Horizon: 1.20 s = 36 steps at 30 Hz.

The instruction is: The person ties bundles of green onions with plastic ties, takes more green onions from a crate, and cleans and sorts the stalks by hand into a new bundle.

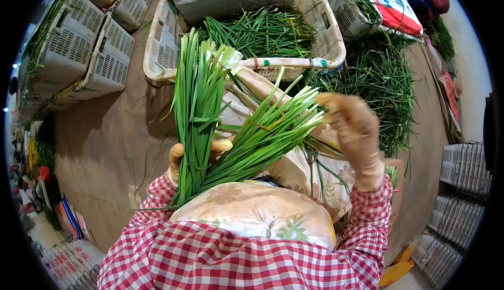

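A bundle of long green stalks (197, 96) with pale ends stands upright in my left hand (197, 156), whose thumb and fingers show on both sides of it. A second bundle (262, 132), with a thin band round it, slants to the right across my lap, its lower leaves meeting the first one. My right hand (349, 124) is raised at the pale ends of this slanted bundle. It is blurred, with its fingers bent, and what they hold, if anything, cannot be made out. Both hands wear light, stained gloves.
A white crate (243, 64) with loose green stalks stands ahead. A heap of green stalks (386, 90) lies to the right of it. Stacked crates (65, 43) are at the upper left, and more crates (464, 166) at the right. A patterned apron (252, 208) covers my lap.
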Available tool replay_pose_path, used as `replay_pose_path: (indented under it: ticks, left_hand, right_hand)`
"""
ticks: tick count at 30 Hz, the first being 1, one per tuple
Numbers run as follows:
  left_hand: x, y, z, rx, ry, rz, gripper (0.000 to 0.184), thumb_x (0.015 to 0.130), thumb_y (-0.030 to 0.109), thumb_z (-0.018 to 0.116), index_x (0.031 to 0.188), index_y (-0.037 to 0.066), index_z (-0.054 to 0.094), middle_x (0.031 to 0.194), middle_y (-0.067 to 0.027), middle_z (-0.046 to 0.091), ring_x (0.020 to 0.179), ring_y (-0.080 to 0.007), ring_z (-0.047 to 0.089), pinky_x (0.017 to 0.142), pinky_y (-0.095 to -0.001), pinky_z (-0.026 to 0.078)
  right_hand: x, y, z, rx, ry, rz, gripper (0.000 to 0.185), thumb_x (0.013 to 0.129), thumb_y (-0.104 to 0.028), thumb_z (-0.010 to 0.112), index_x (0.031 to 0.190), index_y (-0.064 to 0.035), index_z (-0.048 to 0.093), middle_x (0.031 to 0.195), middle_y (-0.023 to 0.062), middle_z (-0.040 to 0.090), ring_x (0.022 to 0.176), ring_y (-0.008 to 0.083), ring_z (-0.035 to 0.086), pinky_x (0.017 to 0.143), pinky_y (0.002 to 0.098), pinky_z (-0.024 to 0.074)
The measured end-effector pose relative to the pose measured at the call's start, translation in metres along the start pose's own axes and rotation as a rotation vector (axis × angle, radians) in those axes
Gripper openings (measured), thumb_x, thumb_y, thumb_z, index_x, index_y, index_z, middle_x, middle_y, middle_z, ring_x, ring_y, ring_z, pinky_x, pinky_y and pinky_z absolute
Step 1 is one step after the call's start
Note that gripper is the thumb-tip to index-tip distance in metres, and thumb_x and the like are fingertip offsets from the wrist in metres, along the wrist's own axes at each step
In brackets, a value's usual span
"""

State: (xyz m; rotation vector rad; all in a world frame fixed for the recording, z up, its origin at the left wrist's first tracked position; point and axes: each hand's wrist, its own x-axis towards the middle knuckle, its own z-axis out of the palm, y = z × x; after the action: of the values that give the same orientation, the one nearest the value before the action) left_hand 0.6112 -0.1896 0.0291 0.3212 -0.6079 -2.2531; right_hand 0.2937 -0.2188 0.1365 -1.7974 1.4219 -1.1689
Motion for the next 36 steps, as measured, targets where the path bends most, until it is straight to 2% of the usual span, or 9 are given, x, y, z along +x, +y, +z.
replay_pose_path:
  ticks: [7, 14, 18, 21, 24, 28, 32, 34, 36]
  left_hand:
    - [0.005, 0.013, 0.021, 0.007, -0.013, -0.074, 0.085, 0.077, 0.061, 0.05, 0.126, -0.007, 0.047, 0.143, -0.0258, 0.029, 0.129, -0.0324, 0.036, 0.109, -0.0448, 0.027]
    - [0.016, 0.004, -0.012, -0.166, -0.155, -0.004, 0.083, 0.079, 0.058, 0.053, 0.13, -0.007, 0.043, 0.143, -0.0249, 0.029, 0.134, -0.0312, 0.029, 0.109, -0.0468, 0.027]
    - [0.014, 0.003, -0.022, -0.226, -0.052, 0.009, 0.081, 0.081, 0.055, 0.054, 0.131, -0.008, 0.04, 0.143, -0.0227, 0.03, 0.137, -0.0301, 0.022, 0.111, -0.0456, 0.022]
    - [0.007, 0.003, -0.029, -0.153, -0.023, 0.009, 0.081, 0.082, 0.057, 0.051, 0.131, -0.007, 0.042, 0.14, -0.0219, 0.037, 0.137, -0.0297, 0.021, 0.113, -0.0437, 0.015]
    - [0.02, 0.003, -0.014, -0.094, -0.22, 0.141, 0.079, 0.084, 0.058, 0.047, 0.131, -0.005, 0.042, 0.139, -0.0183, 0.04, 0.137, -0.0303, 0.021, 0.113, -0.0448, 0.014]
    - [0.016, -0.001, -0.024, -0.098, -0.262, 0.151, 0.075, 0.086, 0.056, 0.045, 0.132, -0.003, 0.043, 0.14, -0.0148, 0.039, 0.138, -0.0311, 0.019, 0.113, -0.0462, 0.014]
    - [0.008, -0.004, -0.022, -0.171, -0.307, 0.205, 0.07, 0.088, 0.054, 0.044, 0.133, 0.001, 0.044, 0.142, -0.0146, 0.037, 0.139, -0.0314, 0.016, 0.112, -0.0476, 0.015]
    - [0.008, -0.004, -0.021, -0.187, -0.283, 0.184, 0.07, 0.086, 0.054, 0.047, 0.132, 0.002, 0.045, 0.144, -0.017, 0.034, 0.138, -0.0326, 0.017, 0.112, -0.048, 0.017]
    - [0.002, -0.007, -0.032, -0.241, -0.297, 0.129, 0.073, 0.084, 0.056, 0.05, 0.134, 0.004, 0.044, 0.148, -0.0221, 0.02, 0.137, -0.0319, 0.02, 0.111, -0.0469, 0.02]
  right_hand:
    - [0.002, -0.001, 0.045, -0.525, -0.317, -0.024, 0.042, 0.067, -0.035, 0.077, 0.098, -0.0091, 0.069, 0.063, 0.0091, 0.056, 0.056, 0.0229, 0.057, 0.054, 0.0344, 0.0451]
    - [-0.027, -0.027, 0.082, -0.56, -0.273, -0.235, 0.01, 0.075, -0.015, 0.069, 0.08, -0.0075, 0.063, 0.071, 0.0073, 0.055, 0.066, 0.0245, 0.053, 0.063, 0.0405, 0.0377]
    - [-0.046, -0.044, 0.08, 0.317, -0.476, -0.074, 0.012, 0.082, -0.011, 0.064, 0.072, -0.0063, 0.06, 0.057, 0.0046, 0.051, 0.047, 0.0152, 0.046, 0.043, 0.0312, 0.0348]
    - [-0.037, -0.056, 0.046, 0.535, -0.709, -0.006, 0.022, 0.085, -0.021, 0.06, 0.069, -0.0062, 0.059, 0.058, 0.0046, 0.048, 0.053, 0.018, 0.046, 0.047, 0.0318, 0.037]
    - [-0.04, -0.05, 0.014, 1.082, -0.482, -0.155, 0.021, 0.085, -0.021, 0.062, 0.074, -0.003, 0.059, 0.063, 0.0067, 0.051, 0.049, 0.0167, 0.047, 0.042, 0.0323, 0.0351]
    - [-0.026, -0.025, -0.07, 1.184, -0.225, -0.243, 0.021, 0.089, -0.022, 0.056, 0.087, -0.0013, 0.058, 0.082, 0.0091, 0.056, 0.055, 0.0156, 0.051, 0.046, 0.0312, 0.0411]
    - [-0.025, 0.03, -0.133, 0.596, 0.23, 0.116, 0.03, 0.09, -0.028, 0.054, 0.108, -0.0044, 0.06, 0.102, 0.0124, 0.059, 0.085, 0.0178, 0.057, 0.076, 0.03, 0.0476]
    - [-0.009, 0.091, -0.137, -0.191, 0.162, 0.425, 0.048, 0.089, -0.031, 0.055, 0.127, -0.002, 0.049, 0.103, 0.011, 0.064, 0.084, 0.0153, 0.059, 0.076, 0.0298, 0.0488]
    - [-0.009, 0.098, -0.101, -1.373, 0.035, 0.842, 0.048, 0.093, -0.028, 0.052, 0.133, -0.0034, 0.042, 0.085, 0.0054, 0.069, 0.06, 0.0111, 0.062, 0.053, 0.0266, 0.0518]
